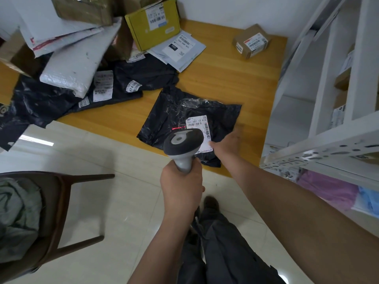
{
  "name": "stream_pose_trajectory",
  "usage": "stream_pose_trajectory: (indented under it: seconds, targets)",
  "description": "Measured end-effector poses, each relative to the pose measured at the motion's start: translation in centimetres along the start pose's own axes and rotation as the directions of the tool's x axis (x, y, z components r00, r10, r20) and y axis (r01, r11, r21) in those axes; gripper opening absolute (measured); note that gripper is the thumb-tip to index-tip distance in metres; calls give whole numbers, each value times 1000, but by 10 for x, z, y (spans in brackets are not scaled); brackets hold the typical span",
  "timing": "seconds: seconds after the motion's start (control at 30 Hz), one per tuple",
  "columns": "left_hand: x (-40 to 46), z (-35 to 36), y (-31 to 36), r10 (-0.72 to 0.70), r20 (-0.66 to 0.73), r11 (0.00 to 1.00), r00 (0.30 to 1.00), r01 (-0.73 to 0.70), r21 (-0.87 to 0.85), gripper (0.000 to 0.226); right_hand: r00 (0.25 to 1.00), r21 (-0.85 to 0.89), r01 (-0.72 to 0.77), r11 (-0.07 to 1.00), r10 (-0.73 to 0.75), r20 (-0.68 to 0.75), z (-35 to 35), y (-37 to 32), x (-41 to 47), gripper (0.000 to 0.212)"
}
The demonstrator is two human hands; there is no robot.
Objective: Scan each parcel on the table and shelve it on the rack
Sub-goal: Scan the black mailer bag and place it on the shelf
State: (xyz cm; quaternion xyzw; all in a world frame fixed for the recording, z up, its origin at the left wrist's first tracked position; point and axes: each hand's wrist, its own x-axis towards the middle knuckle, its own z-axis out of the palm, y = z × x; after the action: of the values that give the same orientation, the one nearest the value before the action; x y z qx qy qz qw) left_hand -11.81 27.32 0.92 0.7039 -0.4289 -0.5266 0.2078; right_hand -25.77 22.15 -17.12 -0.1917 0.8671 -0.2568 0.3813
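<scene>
Left hand (181, 184) grips the scanner (183, 144); right hand (226, 143), fingers flat, presses the black parcel (174, 111) on the desk (225, 78). Risk: red beam falls left of the label (198, 125), so misread likely.

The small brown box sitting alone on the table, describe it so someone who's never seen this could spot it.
On the wooden table, look to the far corner next to the white rack. The small brown cardboard box sits there, apart from the parcel pile, with a white barcode label edged in red.
</scene>
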Motion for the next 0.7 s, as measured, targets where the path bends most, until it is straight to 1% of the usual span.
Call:
stream_pose_trajectory:
  seconds: [0.07, 0.17, 0.27, 0.37, 0.47, 0.6, 0.7]
  targets:
    - [-2, 1, -1, 2, 11, 1000, 1000, -2, 7, 31, 996, 137, -85, 987, 80, 35, -3, -1, 2, 94]
    - [-5, 1, -3, 6, 25, 1000, 1000, -5, -24, 23, 991, 229, -122, 966, 106, 79, -4, -1, 5, 87]
    - [-7, -1, -8, 21, 37, 1000, 999, -21, -3, 24, 981, 262, -167, 951, 133, 142, -7, 1, 2, 69]
    - [-12, -5, -12, 26, 36, 1000, 999, -27, 5, 27, 975, 289, -184, 939, 137, 174, -10, 6, -4, 58]
    - [-20, -12, -16, 43, 36, 999, 998, -43, 2, 26, 974, 310, -176, 934, 120, 191, -9, 12, -11, 51]
    - [-31, -19, -23, 69, 35, 998, 997, -70, 9, 28, 981, 325, -160, 932, 112, 161, -6, 18, -23, 52]
    - [-40, -22, -28, 67, 34, 998, 997, -68, 10, 29, 981, 395, -156, 905, 94, 172, -4, 25, -29, 45]
